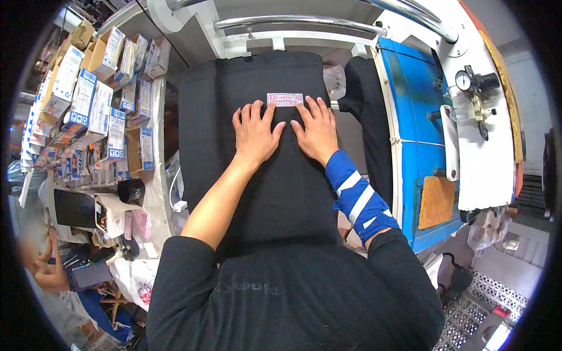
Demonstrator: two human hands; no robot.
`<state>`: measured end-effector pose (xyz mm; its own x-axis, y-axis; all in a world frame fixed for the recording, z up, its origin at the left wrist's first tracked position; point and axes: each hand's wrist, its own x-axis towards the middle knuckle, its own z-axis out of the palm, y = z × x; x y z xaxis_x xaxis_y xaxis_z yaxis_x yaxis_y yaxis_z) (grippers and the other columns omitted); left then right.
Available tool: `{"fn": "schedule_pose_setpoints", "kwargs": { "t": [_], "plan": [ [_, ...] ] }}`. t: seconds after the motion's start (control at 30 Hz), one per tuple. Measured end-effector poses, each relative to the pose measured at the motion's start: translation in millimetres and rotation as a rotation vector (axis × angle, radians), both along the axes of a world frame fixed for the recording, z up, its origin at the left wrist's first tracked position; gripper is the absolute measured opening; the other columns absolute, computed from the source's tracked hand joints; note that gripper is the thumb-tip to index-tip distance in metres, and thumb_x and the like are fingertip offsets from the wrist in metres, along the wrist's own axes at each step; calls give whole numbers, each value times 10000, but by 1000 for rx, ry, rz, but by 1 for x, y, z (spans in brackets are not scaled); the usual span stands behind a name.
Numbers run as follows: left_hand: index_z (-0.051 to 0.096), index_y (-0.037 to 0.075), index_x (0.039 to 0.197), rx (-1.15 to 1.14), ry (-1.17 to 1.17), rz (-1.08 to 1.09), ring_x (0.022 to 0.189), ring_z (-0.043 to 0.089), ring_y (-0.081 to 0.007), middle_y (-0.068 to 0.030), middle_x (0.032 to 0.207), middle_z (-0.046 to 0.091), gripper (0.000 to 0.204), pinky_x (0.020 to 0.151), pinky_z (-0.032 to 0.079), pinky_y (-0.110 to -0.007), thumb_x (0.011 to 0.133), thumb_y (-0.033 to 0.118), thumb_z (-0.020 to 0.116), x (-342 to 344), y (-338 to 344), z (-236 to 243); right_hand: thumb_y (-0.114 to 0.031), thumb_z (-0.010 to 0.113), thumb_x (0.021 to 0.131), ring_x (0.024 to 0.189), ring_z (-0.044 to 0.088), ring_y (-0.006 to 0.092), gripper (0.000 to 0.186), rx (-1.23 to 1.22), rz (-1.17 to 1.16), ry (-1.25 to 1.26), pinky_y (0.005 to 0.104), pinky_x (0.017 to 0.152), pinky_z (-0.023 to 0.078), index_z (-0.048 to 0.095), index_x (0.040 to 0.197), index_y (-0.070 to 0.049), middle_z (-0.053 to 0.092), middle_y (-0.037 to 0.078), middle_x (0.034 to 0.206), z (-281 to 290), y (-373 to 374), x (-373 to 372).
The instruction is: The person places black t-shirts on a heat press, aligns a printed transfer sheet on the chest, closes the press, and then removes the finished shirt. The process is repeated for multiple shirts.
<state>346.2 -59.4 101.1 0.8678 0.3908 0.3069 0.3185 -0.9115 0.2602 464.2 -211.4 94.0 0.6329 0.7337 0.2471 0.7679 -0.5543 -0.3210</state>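
A small white label with red lettering (285,96) lies on a black cloth garment (213,140), spread flat over a board in front of me. My left hand (256,133) rests palm down on the cloth with fingers spread, its index fingertip at the label's lower left corner. Mirroring it, my right hand (317,134) lies flat with fingers apart, the index fingertip at the lower right corner. Neither hand grips anything. A blue wrap with white strips (357,196) covers my right forearm. A black sleeve-like part of cloth (374,123) hangs to the right of the board.
Chrome bars (304,22) cross a grey machine frame at the far side. To the right stand a blue panel (413,99) and a white plate with a pressure gauge (463,81). Stacked cardboard boxes (82,105) crowd the left. Another person's arm (54,269) shows at lower left.
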Motion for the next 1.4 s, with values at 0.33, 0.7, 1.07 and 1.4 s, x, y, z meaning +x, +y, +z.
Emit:
{"fn": "schedule_pose_setpoints", "kwargs": {
  "t": [0.33, 0.7, 1.07, 1.4],
  "plan": [
    [607, 115, 1425, 21, -48, 60, 1381, 448, -360, -158, 1445, 524, 556, 1227, 276, -581, 956, 406, 669, -6, -12, 2, -442, 606, 1030, 1464, 477, 346, 744, 658, -375, 1160, 385, 1196, 359, 417, 1566, 39, 482, 271, 1574, 1, 2, 52],
    [640, 109, 1384, 7, -106, 63, 1356, 477, -356, -155, 1404, 556, 530, 1211, 302, -576, 929, 376, 691, -7, -12, 1, -425, 627, 984, 1485, 365, 447, 543, 72, -108, -47, 598, 1189, 328, 615, 1416, -97, 470, 221, 1550, -4, -5, -18],
    [652, 107, 1368, 20, -130, 46, 1355, 485, -351, -155, 1401, 565, 506, 1213, 308, -574, 935, 367, 688, -8, -9, -6, -424, 619, 972, 1507, 346, 413, 571, 6, -162, 5, 609, 1153, 369, 575, 1457, -125, 446, 189, 1580, 2, -1, -20],
    [663, 102, 1348, 29, -166, 50, 1338, 501, -346, -153, 1385, 577, 491, 1199, 326, -577, 921, 343, 707, -7, -9, -7, -414, 616, 975, 1512, 336, 422, 559, 1, -155, 3, 601, 1155, 370, 581, 1457, -134, 446, 202, 1577, 3, -2, -21]
  ]
}}
